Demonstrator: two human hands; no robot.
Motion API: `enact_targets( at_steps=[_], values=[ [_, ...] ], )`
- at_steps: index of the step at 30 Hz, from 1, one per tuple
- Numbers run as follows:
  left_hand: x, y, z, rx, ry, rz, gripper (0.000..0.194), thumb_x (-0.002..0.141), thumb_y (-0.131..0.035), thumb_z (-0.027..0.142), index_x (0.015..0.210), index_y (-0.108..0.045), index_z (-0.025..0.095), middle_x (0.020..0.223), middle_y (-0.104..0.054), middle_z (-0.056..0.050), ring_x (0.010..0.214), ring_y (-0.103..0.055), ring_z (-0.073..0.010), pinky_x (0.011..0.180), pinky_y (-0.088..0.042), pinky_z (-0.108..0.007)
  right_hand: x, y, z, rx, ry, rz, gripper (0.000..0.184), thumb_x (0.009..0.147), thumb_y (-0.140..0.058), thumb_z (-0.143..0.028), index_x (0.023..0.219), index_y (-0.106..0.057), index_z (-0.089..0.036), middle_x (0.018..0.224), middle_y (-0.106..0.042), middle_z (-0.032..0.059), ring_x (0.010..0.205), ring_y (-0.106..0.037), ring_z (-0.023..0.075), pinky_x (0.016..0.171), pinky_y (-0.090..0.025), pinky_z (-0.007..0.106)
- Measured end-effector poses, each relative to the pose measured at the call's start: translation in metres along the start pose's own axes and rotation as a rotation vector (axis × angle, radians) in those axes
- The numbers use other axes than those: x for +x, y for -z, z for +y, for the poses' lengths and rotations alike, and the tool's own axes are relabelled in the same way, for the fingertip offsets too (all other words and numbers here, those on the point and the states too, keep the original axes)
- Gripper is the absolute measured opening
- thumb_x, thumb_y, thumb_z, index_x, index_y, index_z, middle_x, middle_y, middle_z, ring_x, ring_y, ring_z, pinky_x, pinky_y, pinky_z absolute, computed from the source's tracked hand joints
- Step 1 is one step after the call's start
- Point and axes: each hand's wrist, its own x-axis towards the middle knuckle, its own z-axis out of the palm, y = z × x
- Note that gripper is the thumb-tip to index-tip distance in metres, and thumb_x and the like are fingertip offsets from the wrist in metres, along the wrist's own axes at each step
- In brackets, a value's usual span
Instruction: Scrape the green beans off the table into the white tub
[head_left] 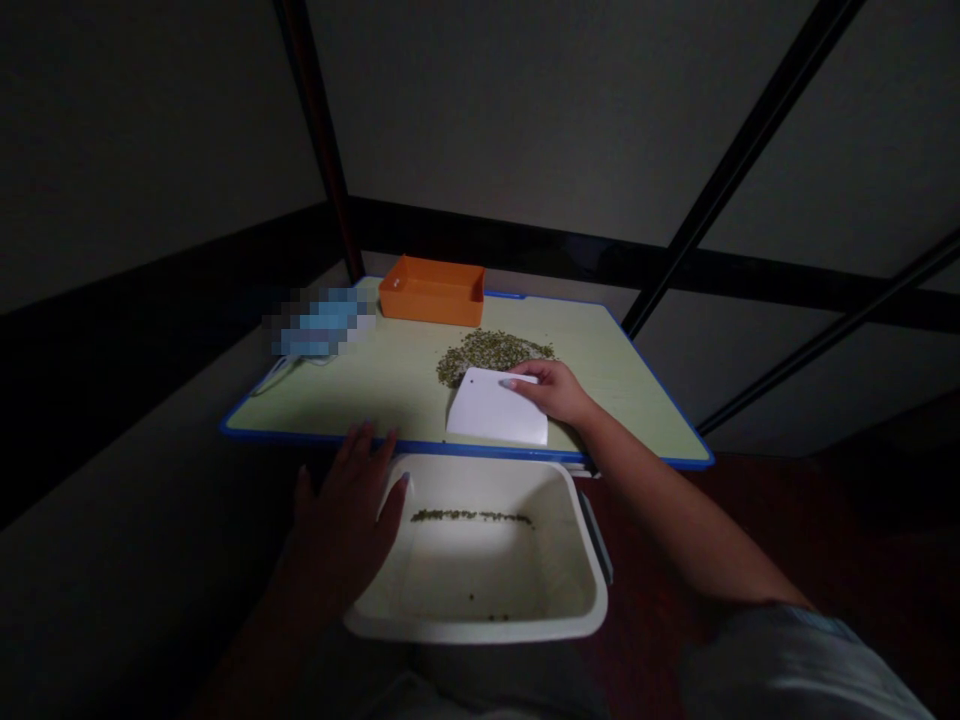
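My right hand grips a white dough scraper by its right upper corner, thumb on its face. The scraper leans over the tabletop, its far edge against a spread pile of small green beans or seeds. Part of the pile is hidden behind it. My left hand has its fingers spread, between the table's front edge and the left side of a white plastic tub. Inside the tub, a thin row of the same green grains lies along the far bottom edge, with a few loose ones nearer me.
The pale green table has a blue rim. An orange box stands at its back left, beside a blurred blue item with a white cord. Walls rise close behind and to the left. The tub sits just below the table's front edge.
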Motion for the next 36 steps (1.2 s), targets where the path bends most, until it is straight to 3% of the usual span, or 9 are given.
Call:
enact_targets(
  at_steps=[6,11,20,25,30,36],
  values=[
    [0.0,-0.003,0.0,0.037,-0.006,0.024,0.053,0.094,-0.02,0.038,0.143,-0.034,0.025,0.156,-0.03,-0.007,0.146,-0.024,-0.0243,0.113,-0.022,-0.066,0.005,-0.008,0.003,-0.107,0.05,-0.014,0.043,0.07,-0.071,-0.05,0.088,-0.074,-0.012,0.081,-0.073,0.0083,0.062,-0.057,0.0129,0.055,-0.041,0.024],
    [-0.001,-0.003,-0.002,0.028,-0.002,0.024,0.053,0.094,-0.02,0.039,0.143,-0.034,0.025,0.156,-0.03,-0.007,0.146,-0.024,-0.0248,0.113,-0.022,-0.067,0.006,-0.013,0.002,-0.175,0.083,-0.023,0.036,0.073,-0.07,-0.046,0.094,-0.077,-0.017,0.095,-0.076,0.0096,0.076,-0.066,0.0184,0.067,-0.047,0.029],
    [0.001,-0.004,-0.001,0.007,0.003,0.012,0.054,0.094,-0.019,0.041,0.143,-0.035,0.025,0.157,-0.029,-0.007,0.146,-0.024,-0.0256,0.112,-0.022,-0.068,0.004,-0.012,-0.003,0.007,0.06,-0.025,0.035,0.064,-0.076,-0.044,0.087,-0.077,-0.017,0.089,-0.075,0.0079,0.076,-0.065,0.0169,0.07,-0.048,0.03],
    [0.0,-0.006,-0.002,0.014,-0.004,0.035,0.053,0.094,-0.017,0.039,0.143,-0.035,0.026,0.157,-0.029,-0.008,0.146,-0.025,-0.0249,0.112,-0.023,-0.066,-0.002,-0.005,-0.01,0.103,0.015,0.179,0.037,0.062,-0.077,-0.048,0.078,-0.072,-0.015,0.071,-0.069,0.003,0.059,-0.056,0.0124,0.055,-0.041,0.025],
    [-0.001,-0.008,-0.007,0.055,-0.026,0.072,0.053,0.094,-0.019,0.04,0.143,-0.035,0.026,0.156,-0.03,-0.008,0.146,-0.025,-0.0247,0.112,-0.024,-0.066,-0.007,0.005,-0.015,0.229,-0.074,0.37,0.045,0.059,-0.076,-0.057,0.061,-0.055,-0.017,0.052,-0.053,-0.0028,0.046,-0.042,0.0087,0.044,-0.029,0.022],
    [0.001,-0.007,-0.007,0.052,0.0,0.043,0.053,0.094,-0.021,0.041,0.141,-0.038,0.024,0.156,-0.028,-0.008,0.145,-0.026,-0.0255,0.112,-0.025,-0.065,0.003,0.019,-0.027,0.135,-0.007,0.359,0.046,0.06,-0.072,-0.059,0.06,-0.053,-0.018,0.053,-0.049,-0.0032,0.05,-0.04,0.0089,0.047,-0.027,0.023]
  ],
)
